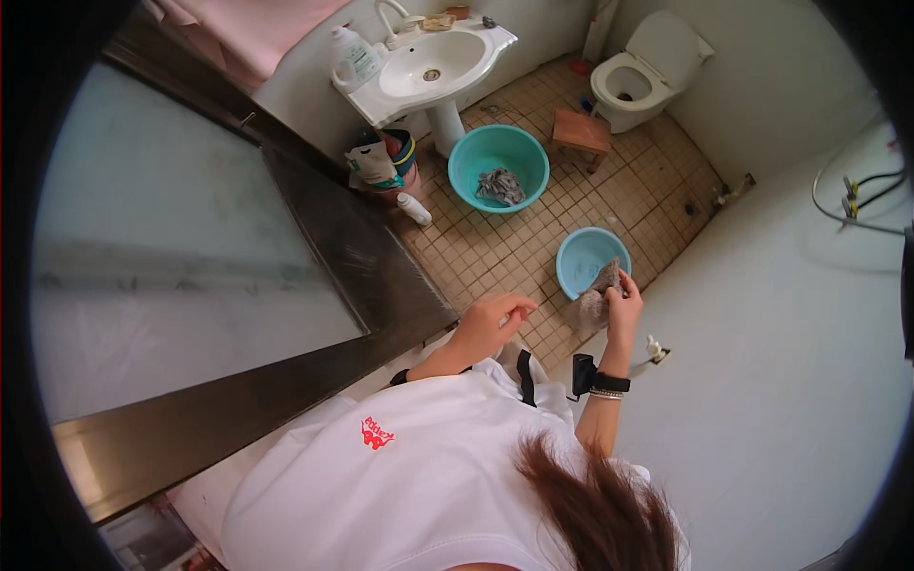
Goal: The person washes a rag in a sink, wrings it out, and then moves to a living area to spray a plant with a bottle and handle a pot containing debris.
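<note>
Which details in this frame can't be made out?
All in the head view:
Small blue basin: near rim, partly behind the held grey cloth and right hand.
Held grey cloth: lower end, blurred.
Pink fabric: upper part, cut off by the top edge.
Dark item on the sink's corner: too small to identify.

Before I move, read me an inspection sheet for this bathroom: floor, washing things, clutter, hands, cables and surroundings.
Surface: tan tiled floor; wet or dry, cannot tell.
Things: grey cloth in hand, by the near rim of the blue basin; crumpled cloth inside the teal basin.
Clutter: wooden stool beyond the basins; white bottle left of the teal one.
Hands: right hand pinching the grey cloth; left hand loosely curled, nothing seen in it.
Cables: no certain cable; a thin line, perhaps a hose, loops at the right wall.
Surroundings: white sink; toilet, lid raised.
</note>
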A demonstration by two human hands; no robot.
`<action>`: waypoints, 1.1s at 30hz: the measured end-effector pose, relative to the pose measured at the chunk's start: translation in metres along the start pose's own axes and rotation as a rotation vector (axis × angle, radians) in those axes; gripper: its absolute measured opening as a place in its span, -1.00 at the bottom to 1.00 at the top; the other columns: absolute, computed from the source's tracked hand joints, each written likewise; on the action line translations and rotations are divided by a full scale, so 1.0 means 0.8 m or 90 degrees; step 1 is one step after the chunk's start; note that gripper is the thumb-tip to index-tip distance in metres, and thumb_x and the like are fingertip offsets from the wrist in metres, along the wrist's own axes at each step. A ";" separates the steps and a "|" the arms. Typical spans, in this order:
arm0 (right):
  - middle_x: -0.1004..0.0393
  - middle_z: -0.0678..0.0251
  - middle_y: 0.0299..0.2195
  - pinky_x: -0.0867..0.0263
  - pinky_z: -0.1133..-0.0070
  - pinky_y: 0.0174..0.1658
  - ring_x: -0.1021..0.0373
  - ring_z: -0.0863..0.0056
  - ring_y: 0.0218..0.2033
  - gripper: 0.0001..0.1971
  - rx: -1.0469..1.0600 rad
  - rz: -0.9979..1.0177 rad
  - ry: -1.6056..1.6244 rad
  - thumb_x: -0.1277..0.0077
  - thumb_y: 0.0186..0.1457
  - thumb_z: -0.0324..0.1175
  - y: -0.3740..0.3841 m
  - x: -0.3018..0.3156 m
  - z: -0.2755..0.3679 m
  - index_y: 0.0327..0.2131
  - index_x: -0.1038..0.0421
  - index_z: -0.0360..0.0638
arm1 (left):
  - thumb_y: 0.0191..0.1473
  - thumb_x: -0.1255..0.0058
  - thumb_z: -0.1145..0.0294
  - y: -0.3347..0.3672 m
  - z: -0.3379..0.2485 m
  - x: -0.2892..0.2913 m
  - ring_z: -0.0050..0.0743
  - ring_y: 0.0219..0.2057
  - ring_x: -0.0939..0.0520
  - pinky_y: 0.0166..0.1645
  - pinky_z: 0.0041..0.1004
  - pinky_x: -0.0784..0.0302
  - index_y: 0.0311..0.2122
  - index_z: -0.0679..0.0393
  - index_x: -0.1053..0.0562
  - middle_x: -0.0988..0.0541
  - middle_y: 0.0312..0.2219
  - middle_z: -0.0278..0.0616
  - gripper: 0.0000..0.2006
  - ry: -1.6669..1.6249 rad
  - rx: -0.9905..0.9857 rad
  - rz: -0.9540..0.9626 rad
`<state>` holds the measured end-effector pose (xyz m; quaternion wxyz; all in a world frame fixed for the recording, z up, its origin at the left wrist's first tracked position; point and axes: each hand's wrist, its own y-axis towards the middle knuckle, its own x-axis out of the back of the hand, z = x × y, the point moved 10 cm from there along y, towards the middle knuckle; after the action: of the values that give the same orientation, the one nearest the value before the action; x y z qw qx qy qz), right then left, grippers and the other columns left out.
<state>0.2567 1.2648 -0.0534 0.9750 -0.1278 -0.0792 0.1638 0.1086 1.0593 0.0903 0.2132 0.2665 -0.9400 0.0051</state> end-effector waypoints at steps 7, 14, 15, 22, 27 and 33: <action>-0.33 0.26 -0.32 -0.18 0.66 -0.29 -0.25 0.54 -0.31 -0.56 0.074 0.093 -0.051 0.12 -0.37 -0.55 0.086 -0.088 0.028 -0.23 -0.30 -0.27 | -0.28 0.06 0.47 0.069 0.021 0.051 -0.51 -0.66 -0.36 -0.43 -0.53 -0.24 -0.45 0.11 -0.41 -0.37 -0.72 -0.34 -0.84 0.065 0.019 -0.038; -0.31 0.26 -0.29 -0.21 0.68 -0.31 -0.27 0.55 -0.33 -0.58 0.172 0.146 -0.161 0.13 -0.32 -0.58 0.152 -0.178 0.085 -0.22 -0.28 -0.28 | -0.26 0.04 0.47 0.122 0.079 0.118 -0.55 -0.71 -0.31 -0.49 -0.56 -0.21 -0.46 0.10 -0.41 -0.31 -0.77 -0.37 -0.87 0.098 0.082 -0.203; -0.29 0.25 -0.27 -0.17 0.65 -0.22 -0.25 0.50 -0.28 -0.59 0.225 0.166 -0.215 0.13 -0.30 -0.57 0.149 -0.200 0.108 -0.21 -0.27 -0.26 | -0.25 0.04 0.48 0.128 0.086 0.128 -0.56 -0.71 -0.32 -0.50 -0.57 -0.21 -0.47 0.13 -0.40 -0.32 -0.75 -0.36 -0.88 0.094 0.108 -0.205; -0.23 0.29 -0.36 -0.15 0.62 -0.24 -0.23 0.49 -0.32 -0.59 0.233 0.262 -0.159 0.10 -0.32 -0.52 0.202 -0.297 0.151 -0.23 -0.28 -0.22 | -0.27 -0.02 0.44 0.197 0.147 0.148 -0.54 -0.66 -0.34 -0.47 -0.57 -0.27 -0.37 0.14 -0.41 -0.34 -0.64 -0.32 -0.77 0.036 0.227 -0.223; -0.25 0.30 -0.39 -0.16 0.66 -0.31 -0.23 0.51 -0.39 -0.59 0.258 0.351 -0.175 0.06 -0.32 -0.49 0.250 -0.385 0.172 -0.23 -0.27 -0.22 | -0.31 -0.09 0.30 0.282 0.172 0.149 -0.44 -0.51 -0.35 -0.40 -0.51 -0.28 -0.23 0.11 -0.37 -0.30 -0.48 -0.24 -0.59 0.162 0.196 -0.176; -0.27 0.26 -0.34 -0.19 0.60 -0.33 -0.25 0.48 -0.37 -0.59 0.242 0.437 -0.195 0.05 -0.28 -0.46 0.304 -0.466 0.176 -0.21 -0.26 -0.23 | -0.36 -0.12 0.28 0.362 0.202 0.169 -0.26 -0.42 -0.37 -0.34 -0.39 -0.27 -0.32 0.20 -0.39 -0.33 -0.45 -0.21 -0.61 0.313 0.187 -0.236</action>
<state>-0.1919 1.3915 -0.0277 0.8470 0.0611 -0.1443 0.5079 -0.2051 1.2206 0.0278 0.3902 0.4513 -0.7852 0.1661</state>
